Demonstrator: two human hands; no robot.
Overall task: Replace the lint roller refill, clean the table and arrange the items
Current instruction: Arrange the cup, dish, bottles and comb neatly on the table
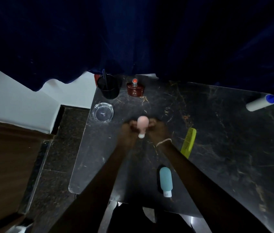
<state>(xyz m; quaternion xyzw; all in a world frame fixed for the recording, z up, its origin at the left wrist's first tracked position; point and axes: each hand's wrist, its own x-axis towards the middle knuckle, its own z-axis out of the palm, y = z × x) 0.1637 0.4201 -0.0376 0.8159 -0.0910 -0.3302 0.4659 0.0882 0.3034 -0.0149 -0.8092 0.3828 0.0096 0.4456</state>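
Pink bottle: soft-bodied, white cap pointing toward the person, held above the middle of the bench between both hands. Left hand and right hand: each grip appears closed round the bottle's sides, though both are blurred and the finger placement cannot be read closely. Glass ashtray: near, to the left. Red perfume bottle and black pen cup, one pen inside: upright, side by side along the far edge. Green comb: flat, just right of the right wrist. Teal bottle: on its side, cap toward the near edge. Lint roller: white roll, blue handle, lying at the far right corner, well apart from the hands. Dark blue curtain: hangs behind. Step judged in hand: arranging the items, the roller apparently set aside. Next move likely calls for standing the pink bottle upright near the back row, then collecting the teal bottle and comb.
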